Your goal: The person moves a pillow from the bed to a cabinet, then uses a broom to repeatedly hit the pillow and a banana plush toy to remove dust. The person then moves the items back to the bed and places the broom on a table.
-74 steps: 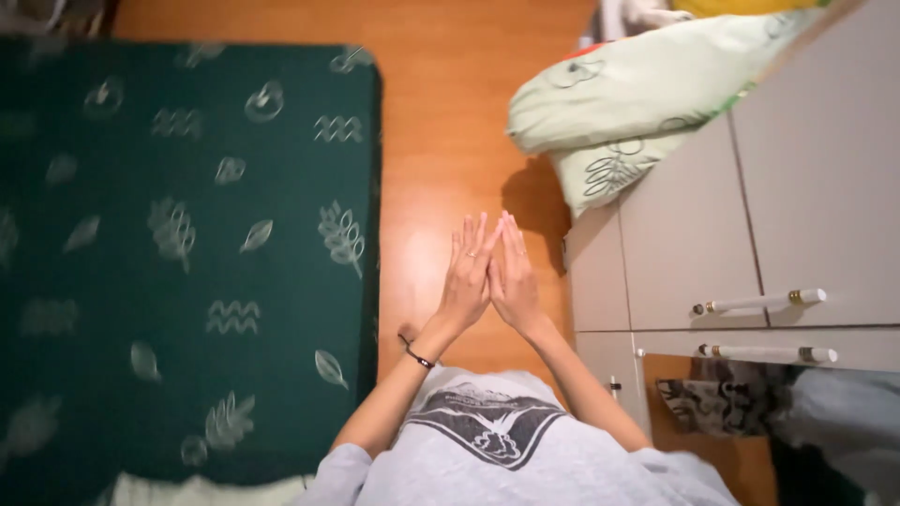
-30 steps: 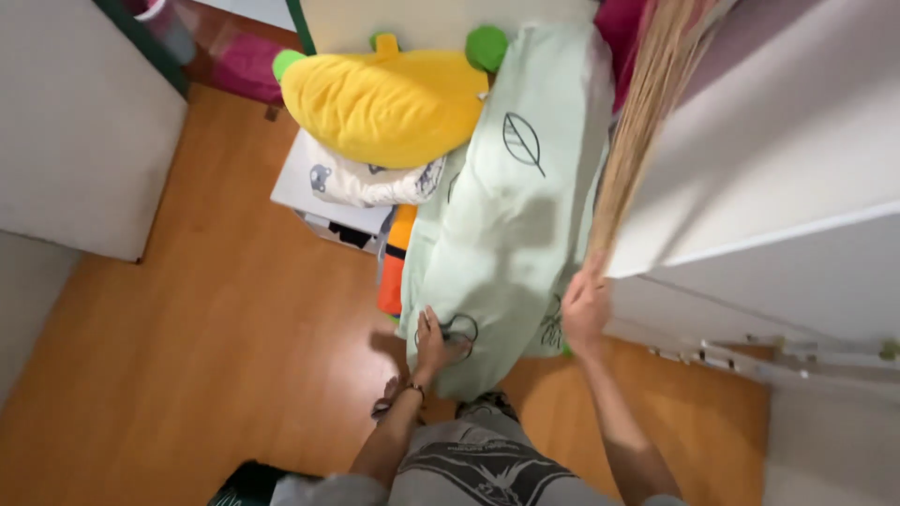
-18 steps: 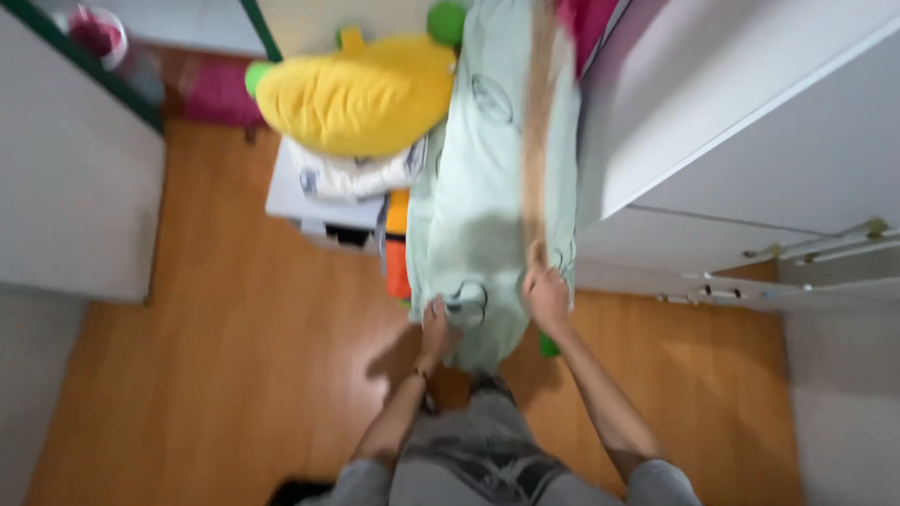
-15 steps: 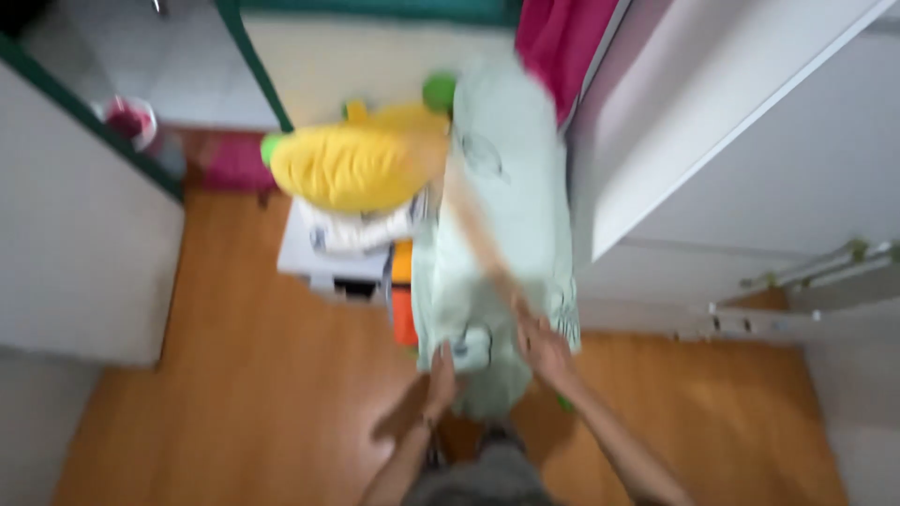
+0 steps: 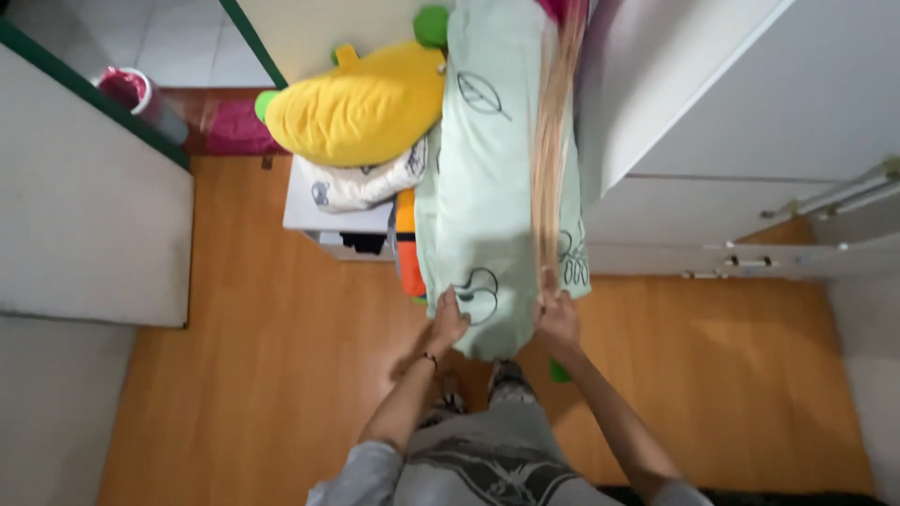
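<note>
Orange wooden flooring [image 5: 272, 356] lies below, with white cupboards [image 5: 750, 112] at the right. A long pale green pillow [image 5: 492, 178] stands propped beside a yellow plush toy [image 5: 361, 108]; its lower end is gripped by the left hand [image 5: 448, 323]. A bundle of pale straw bristles [image 5: 551, 150], lying against the pillow, is clasped at its base by the right hand [image 5: 559, 320].

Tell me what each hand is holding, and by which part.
Left hand grips the pale green pillow at its lower edge; right hand holds the straw broom at its lower end.
</note>
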